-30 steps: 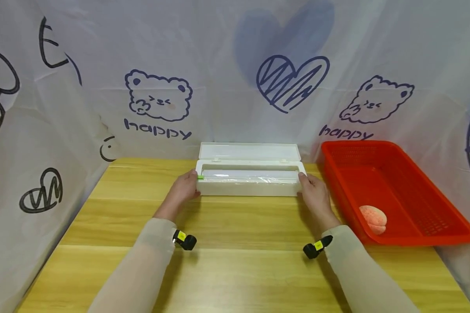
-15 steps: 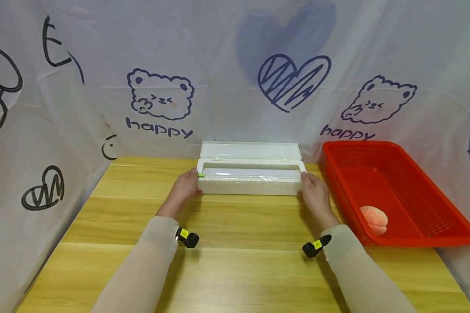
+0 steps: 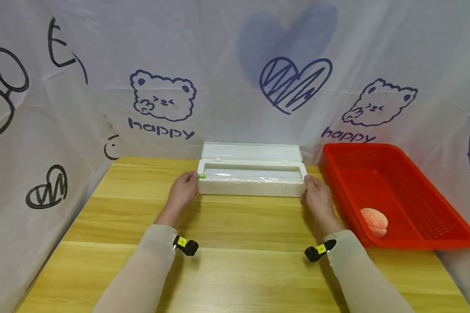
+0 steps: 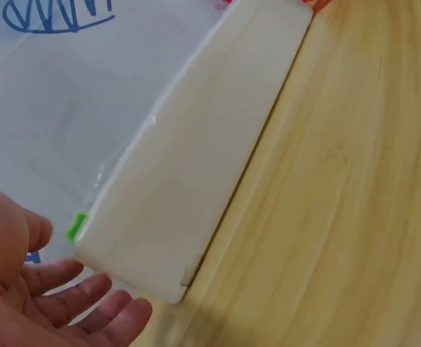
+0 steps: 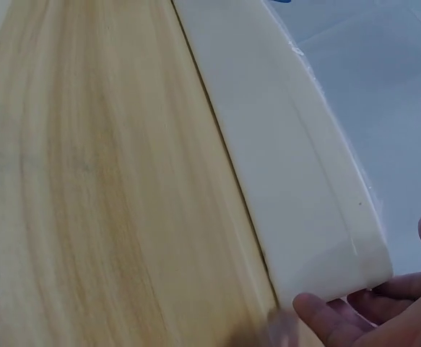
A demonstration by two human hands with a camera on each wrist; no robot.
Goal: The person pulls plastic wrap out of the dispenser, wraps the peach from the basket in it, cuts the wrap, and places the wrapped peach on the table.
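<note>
A white sheet (image 3: pixel 227 52) forms the backdrop and carries line drawings: hearts, bear faces and the word "happy". In front of it stands a wood-grain table (image 3: pixel 243 269). A red basket (image 3: pixel 419 244) with perforated walls is positioned at the right side of the table. Two light sleeves (image 3: pixel 139 269) extend forward from the near side, one on each arm.

The white box (image 3: pixel 252 188) rests near the rear edge of the table, between the two hands and left of the basket, with its long side facing the person. The lid (image 3: pixel 252 151) is hinged back — fully raised at the rear of the box. A white roll (image 3: pixel 252 173) lies lengthwise inside, with shiny clear film at the front of the opening.

The left hand (image 3: pixel 183 189) is at the left end of the box: fingers extended and loosely spread, thumb apart, grip released. The right hand (image 3: pixel 318 195) is at the right end in a similar state — fingers unclenched, thumb clear, one fingertip at the lower corner. Whether the left fingertips make contact cannot be told.

A pink rounded piece (image 3: pixel 374 221) lies inside the basket, at its near left corner. A black device (image 3: pixel 188 247) with a yellow label is fixed at each cuff. A green tab (image 3: pixel 202 176) sits at the left end of the box opening.
</note>
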